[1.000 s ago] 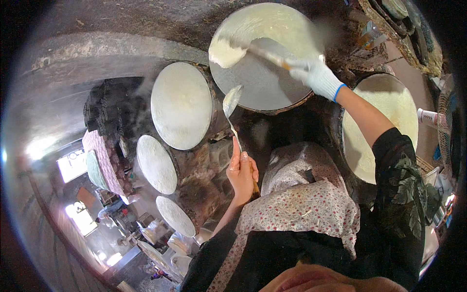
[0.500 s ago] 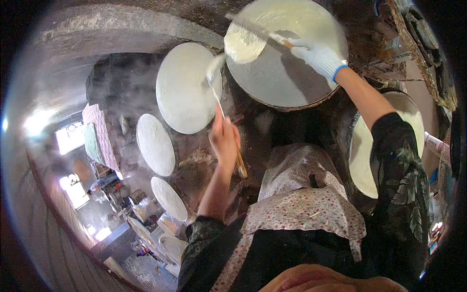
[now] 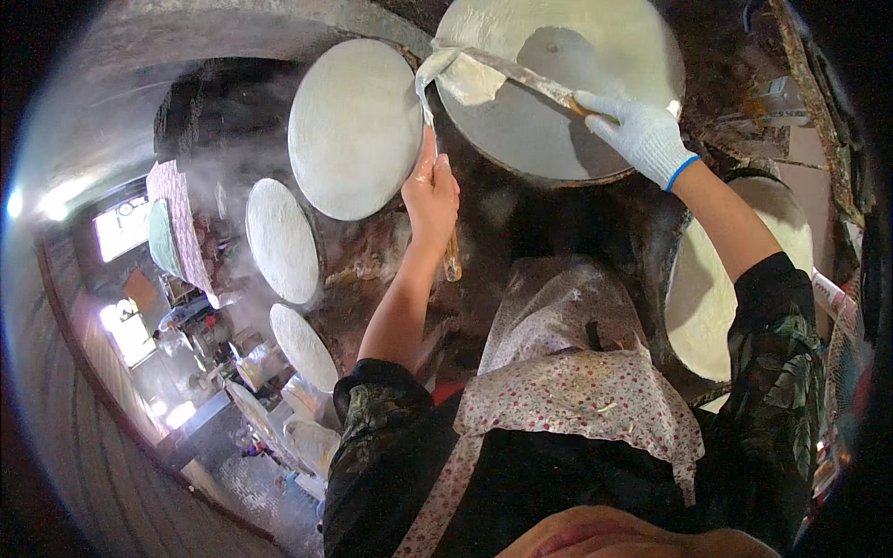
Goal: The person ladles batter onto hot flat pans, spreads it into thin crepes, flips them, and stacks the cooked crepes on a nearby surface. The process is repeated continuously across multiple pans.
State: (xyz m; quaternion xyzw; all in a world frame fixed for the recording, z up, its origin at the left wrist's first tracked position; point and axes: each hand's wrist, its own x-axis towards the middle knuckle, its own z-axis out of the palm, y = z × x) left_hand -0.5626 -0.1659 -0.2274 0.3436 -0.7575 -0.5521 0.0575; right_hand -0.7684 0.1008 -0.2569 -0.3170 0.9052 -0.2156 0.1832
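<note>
— Farthest left, clock face laid over the view?
— Between nine and ten o'clock: pink patterned panel (image 3: 186, 228), then one round pale-topped plate (image 3: 284, 240). At eight: second pale plate (image 3: 304, 347). At eleven: third pale plate (image 3: 355, 130).

— Next, near twelve?
— Left hand (image 3: 430, 197), bare, fingers curled round a ladle (image 3: 453, 256), index finger laid along it; wooden handle end protruding toward six. Bowl at twelve, batter-coated, overlapping the spreader's tip; contact not tellable.

— Rightward?
— Batter lump (image 3: 474, 81), pale, beside the spreader (image 3: 521, 74), itself slanting from eleven toward four. Beneath both, at one: large griddle (image 3: 521, 135), part coated, part bare grey.

— Last?
— At two: right hand (image 3: 642, 135), white knitted glove, blue cuff, closed round the spreader's wooden handle. At three: pale-coated griddle (image 3: 698, 307), partly behind the dark sleeve (image 3: 772, 325).
</note>
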